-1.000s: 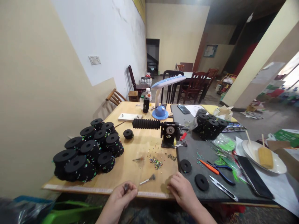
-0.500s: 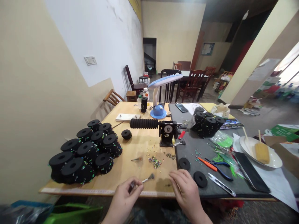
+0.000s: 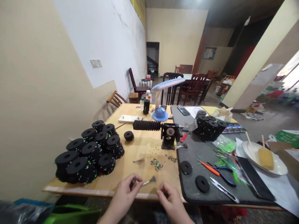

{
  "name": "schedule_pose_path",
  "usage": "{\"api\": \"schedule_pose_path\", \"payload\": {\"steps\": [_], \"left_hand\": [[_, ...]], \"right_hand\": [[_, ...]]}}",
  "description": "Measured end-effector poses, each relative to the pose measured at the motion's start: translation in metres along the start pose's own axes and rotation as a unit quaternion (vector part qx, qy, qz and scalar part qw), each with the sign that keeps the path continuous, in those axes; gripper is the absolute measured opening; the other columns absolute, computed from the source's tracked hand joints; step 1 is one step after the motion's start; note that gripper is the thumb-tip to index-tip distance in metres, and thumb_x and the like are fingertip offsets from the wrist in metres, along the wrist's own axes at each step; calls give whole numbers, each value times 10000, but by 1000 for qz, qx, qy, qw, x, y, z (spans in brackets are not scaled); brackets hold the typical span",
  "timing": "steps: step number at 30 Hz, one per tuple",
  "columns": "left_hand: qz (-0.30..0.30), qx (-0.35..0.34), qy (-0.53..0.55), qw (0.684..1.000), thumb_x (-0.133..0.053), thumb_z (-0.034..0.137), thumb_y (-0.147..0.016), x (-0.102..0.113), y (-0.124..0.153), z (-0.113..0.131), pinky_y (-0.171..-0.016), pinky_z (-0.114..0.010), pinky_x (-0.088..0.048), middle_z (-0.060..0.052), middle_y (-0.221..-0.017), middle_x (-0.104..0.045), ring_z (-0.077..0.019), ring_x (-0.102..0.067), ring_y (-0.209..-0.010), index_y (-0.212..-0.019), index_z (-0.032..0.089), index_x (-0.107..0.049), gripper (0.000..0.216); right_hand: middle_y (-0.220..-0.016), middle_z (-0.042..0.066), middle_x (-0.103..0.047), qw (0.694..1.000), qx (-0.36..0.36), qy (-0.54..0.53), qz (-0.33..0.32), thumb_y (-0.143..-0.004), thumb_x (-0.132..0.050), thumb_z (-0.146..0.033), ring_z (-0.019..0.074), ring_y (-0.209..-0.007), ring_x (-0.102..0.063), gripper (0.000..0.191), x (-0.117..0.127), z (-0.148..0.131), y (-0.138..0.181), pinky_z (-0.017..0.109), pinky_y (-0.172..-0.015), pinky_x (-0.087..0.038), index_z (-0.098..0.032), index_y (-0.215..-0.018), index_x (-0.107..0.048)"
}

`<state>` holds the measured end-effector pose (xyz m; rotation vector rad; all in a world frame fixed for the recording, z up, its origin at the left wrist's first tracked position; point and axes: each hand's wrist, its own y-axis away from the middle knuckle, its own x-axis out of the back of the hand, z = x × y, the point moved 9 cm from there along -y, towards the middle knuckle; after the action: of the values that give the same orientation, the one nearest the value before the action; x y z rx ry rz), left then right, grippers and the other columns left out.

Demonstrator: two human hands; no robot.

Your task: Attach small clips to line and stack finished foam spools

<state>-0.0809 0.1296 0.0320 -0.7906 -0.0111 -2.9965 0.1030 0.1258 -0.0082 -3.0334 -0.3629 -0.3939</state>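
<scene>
My left hand (image 3: 129,190) is closed in a pinch near the table's front edge, with a small dark thing partly showing between thumb and fingers; its kind cannot be made out. Just beyond those fingertips is a small brush (image 3: 149,180) with grey bristles; whether the hand touches its handle is unclear. To the right, my right hand (image 3: 171,199) is closed, thumb against curled fingers, and anything in it is hidden. Past the hands lie a pile of small coloured beads (image 3: 156,164) and a thin pointed piece (image 3: 139,161).
Stacks of black foam rings (image 3: 87,151) fill the left side. A black winding device (image 3: 169,135) and a blue lamp (image 3: 160,112) stand ahead. On the grey mat (image 3: 191,189) lie loose foam rings (image 3: 202,184), pliers (image 3: 225,177), snips (image 3: 224,189) and a black phone (image 3: 254,179).
My right hand has moved left and toward me, its fingers curling in closer to my left hand. My left hand keeps its pinch. The whole view has shifted slightly.
</scene>
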Motion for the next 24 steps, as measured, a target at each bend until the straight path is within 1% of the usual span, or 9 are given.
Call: {"api": "schedule_pose_path", "payload": {"steps": [2,4,6,9,11,14,18,20,24], "left_hand": [[34,-3,-61,998,-593,359,-792,12,-7,-15,-551,-259,-416,7,-578,-611,-195,-577,-564,-764,193,-654,179],[38,-10,-115,993,-596,292,-778,18,-13,-24,-640,-299,-466,-42,-723,-701,-237,-647,-691,-811,206,-669,117],[50,-46,-151,986,-613,240,-747,23,-14,-20,-772,-363,-488,-91,-882,-736,-287,-660,-862,-872,212,-688,149],[82,-107,-145,980,-653,249,-728,22,-5,4,-929,-450,-444,-142,-1050,-714,-342,-600,-1051,-921,209,-706,204],[71,-104,-85,988,-649,304,-770,7,1,16,-887,-426,-467,-131,-980,-719,-318,-619,-980,-901,215,-710,169],[1,-18,93,995,-671,378,-769,-38,8,16,-727,-335,-512,-92,-821,-716,-256,-646,-792,-825,191,-704,199],[-65,88,313,943,-766,509,-651,-95,12,8,-620,-273,-496,-44,-711,-693,-182,-616,-638,-798,151,-688,395],[-69,105,348,929,-779,511,-643,-107,12,6,-587,-245,-465,-19,-667,-668,-146,-577,-591,-780,144,-689,402],[-65,105,359,925,-762,497,-678,-110,12,9,-563,-226,-427,11,-599,-605,-126,-534,-561,-688,143,-667,367]], "right_hand": [[-540,-67,-434,995,-42,-85,17,-842,-562,-519,120,-508,-417,374,1,17,1,232,-508,-327,-203,-657,-486],[-505,-75,-443,985,-79,-152,25,-792,-566,-645,107,-456,-381,458,-1,29,2,219,-461,-301,-210,-677,-482],[-495,-71,-468,977,-98,-185,34,-747,-572,-712,97,-430,-359,513,-3,35,4,207,-430,-273,-209,-688,-488],[-511,-58,-501,972,-105,-203,48,-722,-584,-736,93,-426,-363,537,-2,35,5,200,-420,-270,-206,-694,-505],[-520,-55,-509,971,-105,-210,54,-722,-593,-731,96,-431,-375,532,-1,34,5,201,-423,-282,-205,-697,-516],[-524,-58,-495,969,-100,-215,64,-720,-613,-715,98,-445,-385,524,2,33,6,203,-433,-297,-199,-692,-530],[-551,-56,-484,969,-81,-226,67,-733,-627,-689,106,-481,-403,508,5,31,10,208,-454,-313,-186,-718,-560],[-562,-49,-497,970,-71,-220,74,-759,-614,-672,111,-495,-417,494,8,29,12,214,-465,-323,-181,-732,-570],[-578,-24,-550,980,-36,-169,96,-821,-578,-622,131,-530,-485,465,15,22,18,234,-509,-380,-175,-696,-581]]}}
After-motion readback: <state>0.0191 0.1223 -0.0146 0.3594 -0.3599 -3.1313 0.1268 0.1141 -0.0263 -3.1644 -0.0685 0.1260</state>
